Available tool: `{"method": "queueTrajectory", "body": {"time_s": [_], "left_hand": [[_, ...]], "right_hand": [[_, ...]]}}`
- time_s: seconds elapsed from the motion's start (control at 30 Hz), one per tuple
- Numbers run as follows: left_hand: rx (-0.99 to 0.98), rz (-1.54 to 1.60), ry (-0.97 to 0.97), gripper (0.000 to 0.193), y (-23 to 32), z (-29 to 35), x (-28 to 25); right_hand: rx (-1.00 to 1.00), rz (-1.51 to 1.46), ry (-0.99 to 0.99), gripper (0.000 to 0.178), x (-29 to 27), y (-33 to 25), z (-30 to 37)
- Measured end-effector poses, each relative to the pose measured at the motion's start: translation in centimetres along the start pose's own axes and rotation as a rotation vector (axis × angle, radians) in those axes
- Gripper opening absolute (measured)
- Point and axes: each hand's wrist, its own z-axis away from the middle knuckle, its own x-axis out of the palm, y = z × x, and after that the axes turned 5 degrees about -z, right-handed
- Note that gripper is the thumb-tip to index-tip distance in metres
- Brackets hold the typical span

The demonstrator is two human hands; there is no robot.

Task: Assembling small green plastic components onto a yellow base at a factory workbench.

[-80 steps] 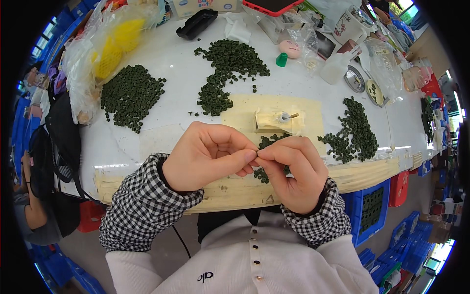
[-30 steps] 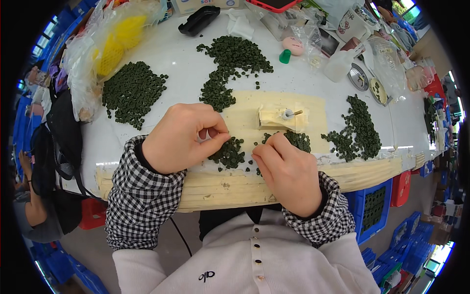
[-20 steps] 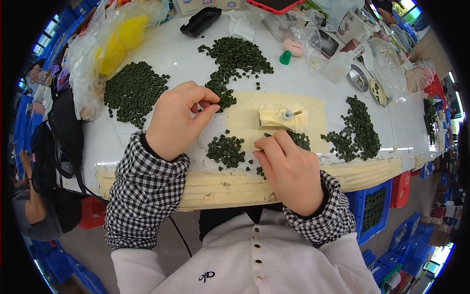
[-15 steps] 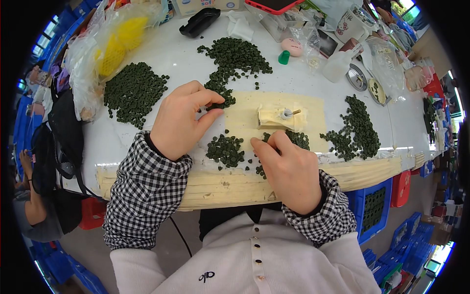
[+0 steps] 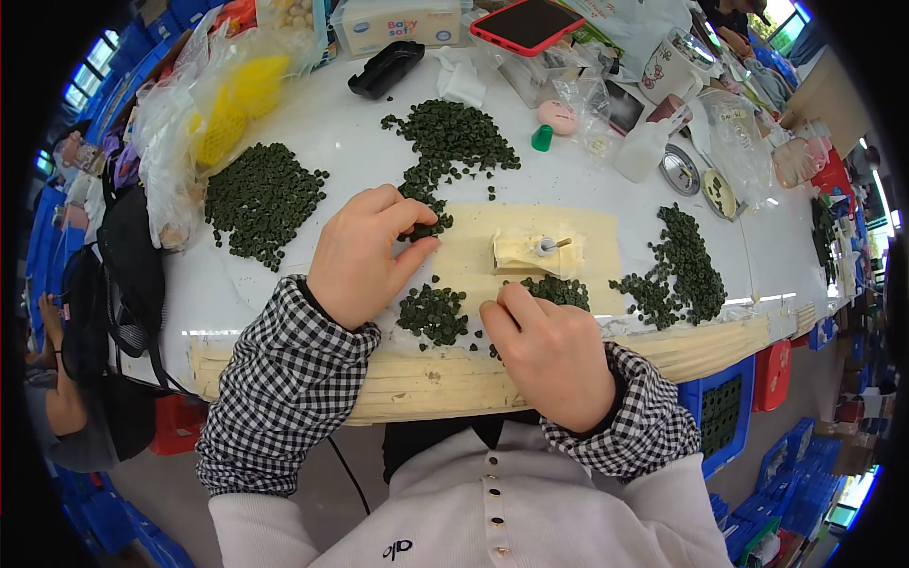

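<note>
My left hand (image 5: 362,257) reaches over the lower end of a pile of small dark green round pieces (image 5: 454,137). Its thumb and forefinger are apart, with pieces at the fingertips. Closer to me, my right hand (image 5: 554,352) has its fingers curled and pinched together beside a small heap of the same pieces (image 5: 559,292); whatever it pinches is hidden. Between and beyond the hands stands a small tape-covered block (image 5: 516,254) with a thin peg (image 5: 561,243) sticking out of its top. Another small heap (image 5: 433,314) lies between my hands.
More green pieces form piles at the left (image 5: 265,202) and right (image 5: 689,265). Tape covers the table's front edge (image 5: 436,399). At the back are a black tray (image 5: 386,68), a red-framed phone (image 5: 526,24), a mug (image 5: 677,66) and a clear bottle (image 5: 647,147). Plastic bags (image 5: 175,142) sit at the left.
The view has tilted, so the table shows lower in the picture. My left hand stays at the same pile. My right hand, still pinched, has drawn slightly toward me from the taped block.
</note>
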Motion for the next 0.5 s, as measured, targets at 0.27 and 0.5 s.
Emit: {"method": "queueTrajectory", "body": {"time_s": [0.27,0.5], "left_hand": [[0.043,-0.066,0.015,0.015,0.2,0.0,-0.1],[0.075,-0.074,0.052,0.013,0.4,-0.3,0.4]], "right_hand": [[-0.088,0.041,-0.105,0.015,-0.2,0.0,-0.1],[-0.012,-0.090,-0.118,0.015,-1.5,1.2,0.3]]}}
